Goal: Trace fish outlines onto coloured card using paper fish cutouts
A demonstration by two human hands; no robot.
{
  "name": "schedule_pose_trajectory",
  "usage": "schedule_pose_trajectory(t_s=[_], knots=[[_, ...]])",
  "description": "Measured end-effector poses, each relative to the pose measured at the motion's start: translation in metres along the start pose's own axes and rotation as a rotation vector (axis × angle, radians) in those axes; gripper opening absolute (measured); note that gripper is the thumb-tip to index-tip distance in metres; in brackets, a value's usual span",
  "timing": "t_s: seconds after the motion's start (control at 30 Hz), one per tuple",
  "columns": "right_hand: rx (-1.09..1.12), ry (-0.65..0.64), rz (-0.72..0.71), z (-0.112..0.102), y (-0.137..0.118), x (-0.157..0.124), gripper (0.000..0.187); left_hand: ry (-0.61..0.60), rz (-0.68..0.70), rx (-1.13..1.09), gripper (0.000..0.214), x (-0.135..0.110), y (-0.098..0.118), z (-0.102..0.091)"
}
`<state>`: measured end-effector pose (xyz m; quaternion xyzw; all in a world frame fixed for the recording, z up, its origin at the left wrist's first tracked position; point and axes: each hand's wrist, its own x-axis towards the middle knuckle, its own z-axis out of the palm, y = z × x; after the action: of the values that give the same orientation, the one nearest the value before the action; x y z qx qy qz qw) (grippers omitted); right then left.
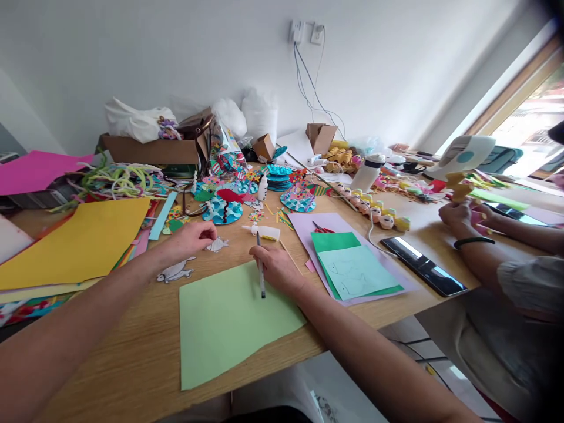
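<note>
My right hand (275, 267) is closed around a pen (261, 271), its tip resting on a light green sheet of paper (229, 320) that lies at the table's near edge. My left hand (194, 238) is curled, its fingertips pinching a small white fish-shaped paper cutout (217, 244) on the wood. A second, larger white cutout (175, 271) lies just left of the green sheet. A small glue bottle (265, 232) lies on its side beyond my right hand.
Stacked yellow and coloured paper (79, 241) fills the left. Green and teal sheets (352, 267) on lilac paper sit right, beside a dark phone (423, 265). Paper crafts, pipe cleaners (118, 179) and boxes crowd the back. Another person's hands (460, 214) work at the right.
</note>
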<state>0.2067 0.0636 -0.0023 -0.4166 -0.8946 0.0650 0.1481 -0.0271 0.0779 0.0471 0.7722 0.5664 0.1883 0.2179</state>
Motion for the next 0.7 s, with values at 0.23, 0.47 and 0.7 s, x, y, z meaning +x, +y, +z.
schedule_pose_trajectory(t_s=[0.23, 0.47, 0.7], knots=[[-0.057, 0.048, -0.134, -0.03, -0.012, 0.004, 0.026, -0.017, -0.113, -0.094, 0.018, -0.057, -0.006, 0.016], [-0.06, -0.13, -0.124, -0.037, -0.059, -0.02, 0.014, 0.008, -0.146, -0.066, 0.018, -0.089, -0.013, 0.034], [0.004, -0.126, -0.056, 0.002, -0.068, -0.042, 0.026, 0.013, -0.025, 0.12, 0.021, -0.095, -0.017, 0.039]])
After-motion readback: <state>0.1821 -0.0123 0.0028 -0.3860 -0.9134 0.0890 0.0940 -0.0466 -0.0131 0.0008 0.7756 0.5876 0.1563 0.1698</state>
